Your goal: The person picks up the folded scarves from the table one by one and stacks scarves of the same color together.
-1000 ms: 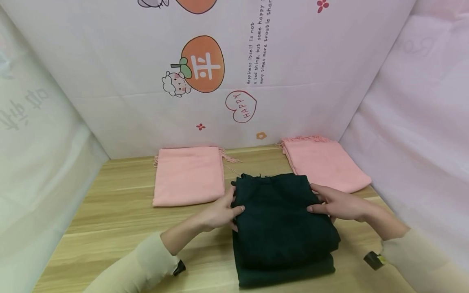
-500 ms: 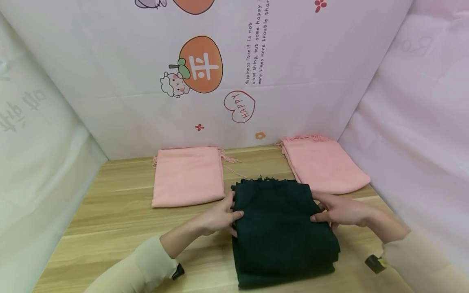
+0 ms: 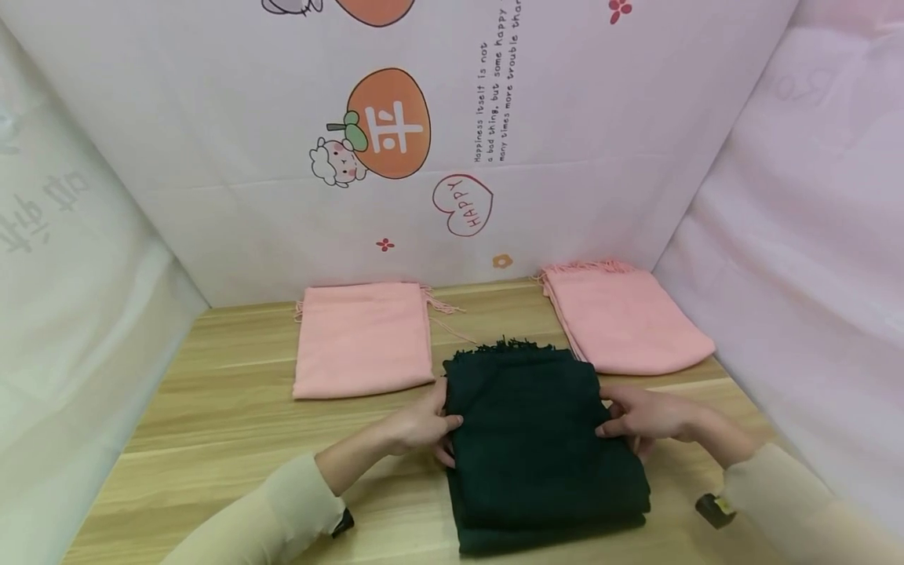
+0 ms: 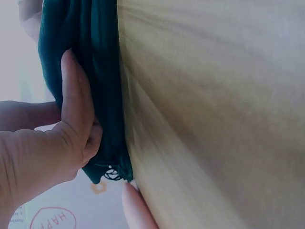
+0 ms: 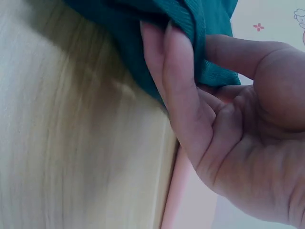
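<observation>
A folded dark green scarf (image 3: 544,439) lies on the wooden table in front of me, its short fringe at the far edge. My left hand (image 3: 421,424) holds its left side, thumb on top and fingers along the layered edge. On the opposite side my right hand (image 3: 646,416) grips the scarf, thumb above and fingers tucked beneath the upper layers. The right wrist view shows these fingers (image 5: 178,71) under the green cloth (image 5: 217,52), their tips partly covered. In the left wrist view, the stacked folds (image 4: 102,86) stand beside the left hand's fingers (image 4: 76,100).
A folded pink scarf (image 3: 363,341) with loose fringe lies at the back left of the table (image 3: 233,424). Another pink scarf (image 3: 628,318) lies at the back right, close beyond the green one. White printed cloth (image 3: 565,157) walls the back and both sides.
Both hands have come slightly nearer to me, drawing the upper layers of the green scarf with them. More of its far fringe shows now. The pink scarves have stayed put.
</observation>
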Motion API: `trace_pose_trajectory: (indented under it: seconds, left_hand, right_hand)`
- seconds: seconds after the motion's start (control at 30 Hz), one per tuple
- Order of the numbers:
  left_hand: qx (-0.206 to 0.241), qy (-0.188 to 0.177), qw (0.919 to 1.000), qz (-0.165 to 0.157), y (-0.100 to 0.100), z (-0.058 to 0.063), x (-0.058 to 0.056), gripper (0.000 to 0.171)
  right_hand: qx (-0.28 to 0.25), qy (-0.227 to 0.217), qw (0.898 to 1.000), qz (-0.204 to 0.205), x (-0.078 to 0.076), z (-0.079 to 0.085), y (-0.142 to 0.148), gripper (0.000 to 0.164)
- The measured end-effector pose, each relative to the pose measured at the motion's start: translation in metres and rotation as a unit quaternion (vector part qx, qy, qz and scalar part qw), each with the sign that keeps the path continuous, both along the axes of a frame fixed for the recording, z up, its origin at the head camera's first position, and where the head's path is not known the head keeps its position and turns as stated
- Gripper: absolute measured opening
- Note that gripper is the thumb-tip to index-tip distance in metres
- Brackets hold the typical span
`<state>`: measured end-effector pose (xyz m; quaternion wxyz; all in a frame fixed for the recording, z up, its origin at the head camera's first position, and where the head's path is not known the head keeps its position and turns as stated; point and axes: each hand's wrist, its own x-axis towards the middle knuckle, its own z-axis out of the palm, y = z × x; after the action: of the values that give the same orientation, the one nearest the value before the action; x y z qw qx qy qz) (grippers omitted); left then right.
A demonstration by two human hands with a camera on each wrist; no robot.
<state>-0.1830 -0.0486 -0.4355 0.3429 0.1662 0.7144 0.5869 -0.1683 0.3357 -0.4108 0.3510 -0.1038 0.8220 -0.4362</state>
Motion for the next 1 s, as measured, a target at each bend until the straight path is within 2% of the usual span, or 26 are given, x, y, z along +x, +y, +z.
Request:
trace_pose_trajectory:
  seconds: [0.17,0.3,0.43,0.57,0.7,0.87,1.0]
  left_hand:
    - [-0.032,0.011,0.9994,-0.003,-0.006,0.0,-0.003,0.077]
    - [-0.063,0.025,0.9977,-0.002,-0.01,0.002,-0.004,0.088]
    - [-0.081,0.041,0.9959,-0.003,-0.013,0.003,-0.005,0.088]
    - [-0.094,0.086,0.9919,-0.005,-0.019,0.004,-0.01,0.079]
    - [-0.112,0.139,0.984,-0.006,-0.026,0.008,-0.016,0.059]
    - [-0.136,0.188,0.9726,0.002,-0.035,0.016,-0.02,0.043]
    - [-0.153,0.228,0.9614,0.009,-0.041,0.022,-0.023,0.037]
  right_hand:
    - [0.024,-0.002,1.0,-0.014,0.0,-0.002,0.0,0.07]
    - [0.062,0.015,0.998,-0.011,-0.001,0.006,-0.001,0.063]
    - [0.097,0.06,0.993,-0.006,-0.006,0.017,-0.005,0.061]
    - [0.124,0.115,0.986,0.001,-0.014,0.025,-0.009,0.049]
    - [0.154,0.171,0.973,0.023,-0.022,0.031,-0.014,0.037]
    - [0.191,0.261,0.945,0.04,-0.031,0.036,-0.02,0.042]
    - [0.191,0.304,0.932,0.041,-0.036,0.039,-0.028,0.044]
